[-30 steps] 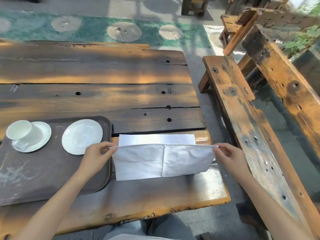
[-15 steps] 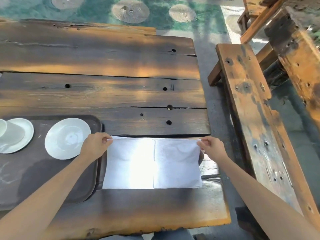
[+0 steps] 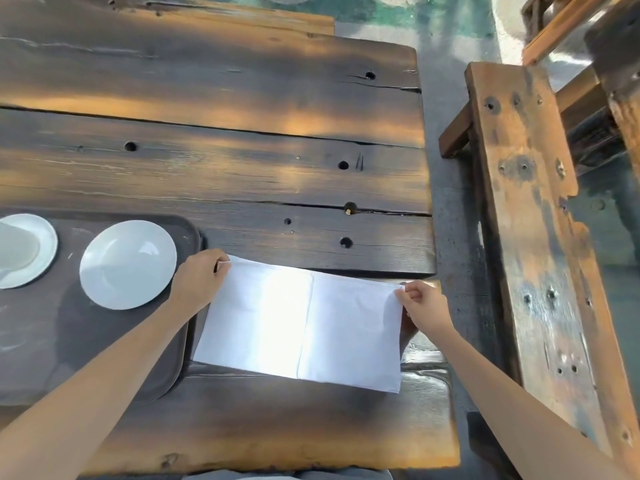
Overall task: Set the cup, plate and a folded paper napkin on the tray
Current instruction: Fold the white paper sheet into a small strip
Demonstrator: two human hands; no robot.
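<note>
A white paper napkin (image 3: 301, 323) lies flat on the wooden table, folded once into a wide rectangle with a crease down its middle. My left hand (image 3: 199, 277) pinches its far left corner. My right hand (image 3: 424, 304) pinches its far right corner. To the left sits a dark brown tray (image 3: 104, 358); the napkin's left edge lies just beside the tray's rim. On the tray rests a white plate (image 3: 128, 265). At the frame's left edge a white cup (image 3: 15, 249) stands on a saucer (image 3: 46, 244), partly cut off.
The dark plank table (image 3: 225, 161) stretches away with several holes and cracks. A worn wooden bench (image 3: 530, 220) runs along the right, across a gap of grey floor. The table's near edge is close below the napkin.
The raised upper half of the napkin has been laid down flat onto the lower half. Both hands moved forward and down, still pinching the corners. The view has tilted down and closer.
</note>
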